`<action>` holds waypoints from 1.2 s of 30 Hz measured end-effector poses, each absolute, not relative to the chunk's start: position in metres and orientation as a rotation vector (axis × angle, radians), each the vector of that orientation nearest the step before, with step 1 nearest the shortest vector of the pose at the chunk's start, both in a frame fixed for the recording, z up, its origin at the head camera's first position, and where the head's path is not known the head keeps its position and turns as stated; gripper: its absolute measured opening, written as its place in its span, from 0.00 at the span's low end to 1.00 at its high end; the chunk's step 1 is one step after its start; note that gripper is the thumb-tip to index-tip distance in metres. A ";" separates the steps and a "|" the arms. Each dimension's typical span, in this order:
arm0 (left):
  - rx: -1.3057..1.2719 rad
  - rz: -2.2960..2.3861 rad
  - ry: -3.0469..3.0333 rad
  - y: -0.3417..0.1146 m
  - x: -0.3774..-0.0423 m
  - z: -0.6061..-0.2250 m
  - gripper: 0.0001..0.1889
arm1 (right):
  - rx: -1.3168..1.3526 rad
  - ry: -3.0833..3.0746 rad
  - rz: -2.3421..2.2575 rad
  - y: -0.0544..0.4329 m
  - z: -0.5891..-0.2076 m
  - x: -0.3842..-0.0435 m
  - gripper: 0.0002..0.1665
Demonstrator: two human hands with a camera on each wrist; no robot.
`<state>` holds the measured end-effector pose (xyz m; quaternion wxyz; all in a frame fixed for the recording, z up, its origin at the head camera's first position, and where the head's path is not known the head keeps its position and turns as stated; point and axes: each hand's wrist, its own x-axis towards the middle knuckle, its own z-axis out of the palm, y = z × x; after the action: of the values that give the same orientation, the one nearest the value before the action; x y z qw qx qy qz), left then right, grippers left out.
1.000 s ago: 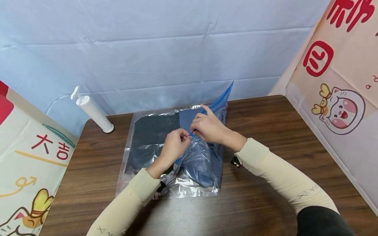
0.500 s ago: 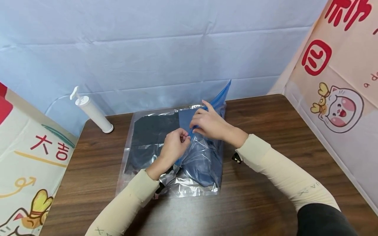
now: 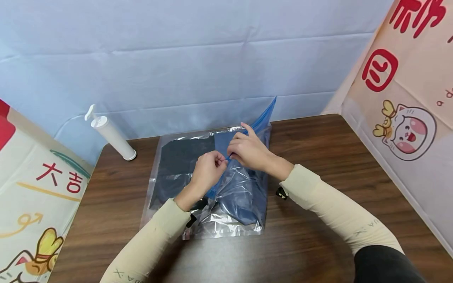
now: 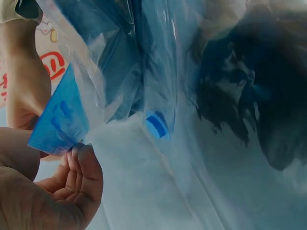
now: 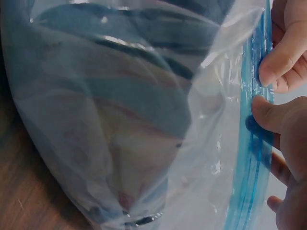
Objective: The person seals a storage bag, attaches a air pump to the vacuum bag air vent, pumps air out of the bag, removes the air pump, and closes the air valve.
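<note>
A clear vacuum storage bag (image 3: 240, 200) with dark folded cloth (image 3: 185, 155) inside lies on the table, its blue-edged opening lifted in a slanting line. My left hand (image 3: 207, 173) pinches the blue zip strip (image 3: 264, 117) near the middle of the bag. Close beside it, my right hand (image 3: 252, 152) grips the same strip between thumb and fingers, its index finger raised. The right wrist view shows both thumbs pressing the ridged blue seal (image 5: 247, 191), almost touching each other. A blue valve (image 4: 157, 125) on the film appears in the left wrist view.
A white hand pump (image 3: 115, 137) stands tilted at the table's back left corner. The wooden table (image 3: 318, 145) meets a pale blue cloth backdrop (image 3: 191, 70) behind and printed cloth panels at both sides.
Both hands stay close together on the zip strip with only slight shifts. The left fingertips have edged a little upward, nearer the right hand. The bag and pump have hardly moved.
</note>
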<state>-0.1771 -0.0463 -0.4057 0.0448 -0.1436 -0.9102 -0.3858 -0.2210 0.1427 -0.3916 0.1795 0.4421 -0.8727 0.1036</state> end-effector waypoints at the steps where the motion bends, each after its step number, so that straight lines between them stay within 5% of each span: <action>1: -0.433 -1.170 -2.784 -0.046 -0.177 -0.407 0.03 | 1.252 -2.454 0.282 0.142 -0.393 -0.221 0.06; 36: -0.429 -1.000 -2.823 -0.029 -0.187 -0.406 0.04 | 1.254 -2.395 0.174 0.154 -0.398 -0.232 0.07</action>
<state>-0.1875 -0.0287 -0.4061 0.0581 -0.1415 -0.9315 -0.3299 -0.2318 0.1545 -0.3985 0.2148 0.4520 -0.8635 0.0628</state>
